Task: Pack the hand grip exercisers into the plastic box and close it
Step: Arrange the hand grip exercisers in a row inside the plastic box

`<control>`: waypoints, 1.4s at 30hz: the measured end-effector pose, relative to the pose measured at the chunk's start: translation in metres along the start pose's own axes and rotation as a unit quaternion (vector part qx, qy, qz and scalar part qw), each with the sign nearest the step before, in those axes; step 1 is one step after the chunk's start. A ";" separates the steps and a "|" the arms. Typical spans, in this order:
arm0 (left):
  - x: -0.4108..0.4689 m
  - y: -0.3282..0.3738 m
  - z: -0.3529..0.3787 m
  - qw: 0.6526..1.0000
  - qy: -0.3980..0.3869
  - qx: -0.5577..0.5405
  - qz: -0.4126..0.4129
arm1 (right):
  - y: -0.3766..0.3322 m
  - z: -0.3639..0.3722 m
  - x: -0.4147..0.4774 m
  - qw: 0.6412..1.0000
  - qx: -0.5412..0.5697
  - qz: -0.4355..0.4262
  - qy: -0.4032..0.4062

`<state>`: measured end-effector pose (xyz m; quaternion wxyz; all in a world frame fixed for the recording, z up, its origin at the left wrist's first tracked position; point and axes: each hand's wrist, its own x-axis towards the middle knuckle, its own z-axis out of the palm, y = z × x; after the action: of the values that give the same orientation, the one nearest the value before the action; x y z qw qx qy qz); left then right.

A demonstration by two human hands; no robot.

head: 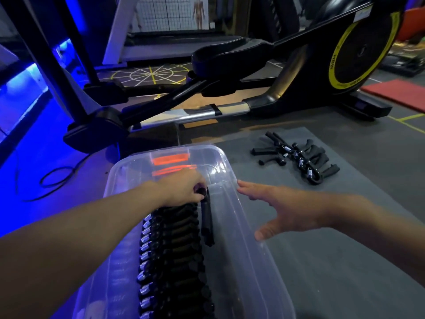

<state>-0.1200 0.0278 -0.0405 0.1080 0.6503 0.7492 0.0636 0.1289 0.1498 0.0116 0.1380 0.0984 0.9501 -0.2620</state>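
Note:
A clear plastic box (230, 171) stands open on a grey mat, holding a long row of black hand grip exercisers (170, 254) with silver springs along its left side. My left hand (181, 189) is inside the box at the far end of that row, its fingers curled round the black handle of one exerciser (205, 217). Just outside the box's right rim hovers my right hand (282, 212), fingers spread and holding nothing. Several more black exercisers (299, 155) lie in a loose pile on the mat to the right.
The grey mat (333, 249) stretches right of the box. An elliptical trainer (253, 72) with a yellow-ringed wheel stands across the back. A black cable (55, 178) loops on the blue-lit floor at left. A red mat (400, 93) lies far right.

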 end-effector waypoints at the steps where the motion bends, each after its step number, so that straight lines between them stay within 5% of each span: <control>1: 0.001 -0.003 0.003 1.000 -0.003 -0.003 -0.005 | 0.000 -0.001 0.000 1.000 -0.001 0.001 -0.001; 11: 0.002 -0.026 0.044 0.997 -0.034 -0.009 -0.071 | 0.002 -0.001 0.000 0.999 0.035 0.005 -0.009; 33: -0.002 -0.021 0.063 0.988 0.041 -0.050 -0.141 | -0.002 -0.002 0.001 0.999 0.038 0.028 -0.006; 42: -0.005 0.011 0.021 0.986 0.120 -0.094 -0.073 | -0.001 -0.002 -0.001 0.999 0.046 0.029 0.008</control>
<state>-0.1040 0.0238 -0.0577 0.0822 0.5684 0.7931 0.2028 0.1290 0.1496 0.0137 0.1334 0.1342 0.9349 -0.3002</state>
